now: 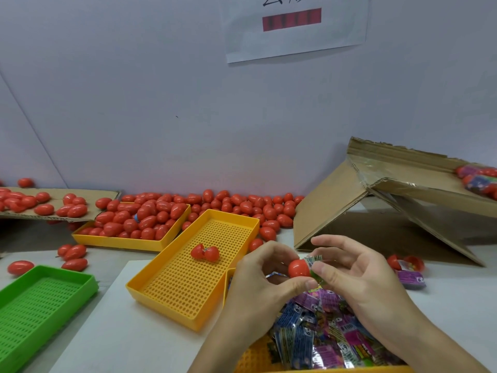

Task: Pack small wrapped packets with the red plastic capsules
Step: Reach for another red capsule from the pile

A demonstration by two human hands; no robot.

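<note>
We hold a red capsule [299, 268] at lower centre of the frame, the left hand [265, 275] curled round it from the left with thumb and fingers pinching its shell, so that its open end seems to face right. The right hand [347, 270] pinches a packet [313, 261] at that end, probably to feed it inside; the upper fingers stand spread clear of the work. Both hands hover above the tray of packets [336, 340] at lower right, which keeps the supply just beneath the working spot. The yellow tray [188, 286] in the middle sits close on the left, likely to take filled capsules; one open capsule [205, 253] lies in it already. A further tray [129, 224] at left centre holds closed capsules, and more lie loose along the wall [236, 203]

How far the packet has entered we cannot tell, as the fingers cover the joint. The capsule's other half is not visible. The cardboard box [403, 189] at upper right runs off the frame, its contents barely seen. The green tray [40, 300] is cut at lower left
</note>
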